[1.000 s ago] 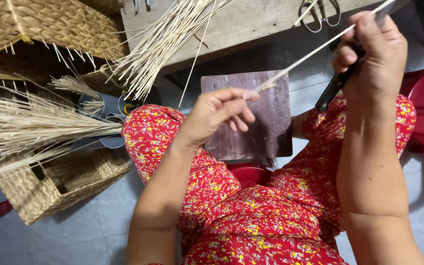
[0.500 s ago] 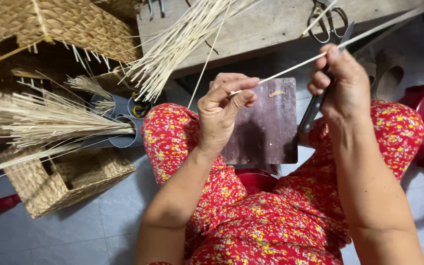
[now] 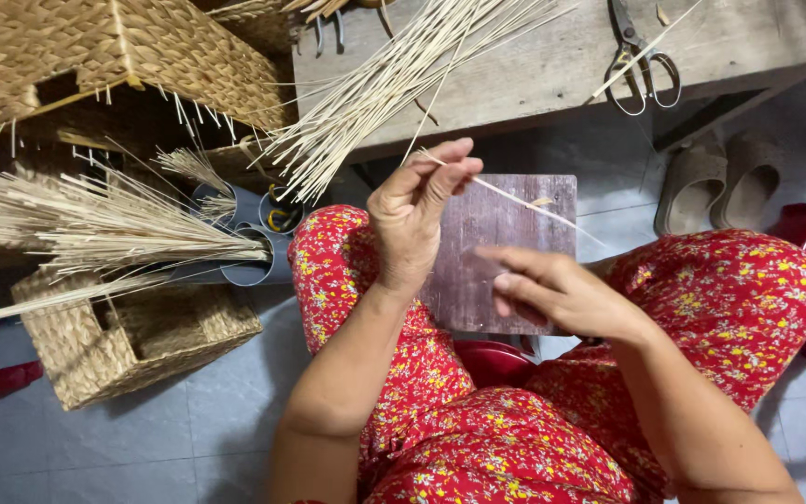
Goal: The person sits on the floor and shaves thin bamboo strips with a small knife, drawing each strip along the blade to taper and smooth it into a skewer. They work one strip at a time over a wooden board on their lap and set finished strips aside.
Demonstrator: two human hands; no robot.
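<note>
Pinching a thin pale reed splint (image 3: 515,198) near its upper end, the left hand (image 3: 417,210) holds it slanted over the dark purple wooden board (image 3: 496,252) on the lap, giving a firm backing. The right hand (image 3: 562,294) hovers just below, fingers loosely curled, empty as far as shows.

Matt dry reed strip (image 3: 515,198), worn dark wooden board (image 3: 506,252), rough woven-fibre basket (image 3: 132,341), metal scissors (image 3: 641,61)

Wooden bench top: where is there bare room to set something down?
On the wooden bench, bare board lies between the bundle of thin sticks and the scissors, and right of the scissors. The left end is crowded with sticks and pliers.
</note>
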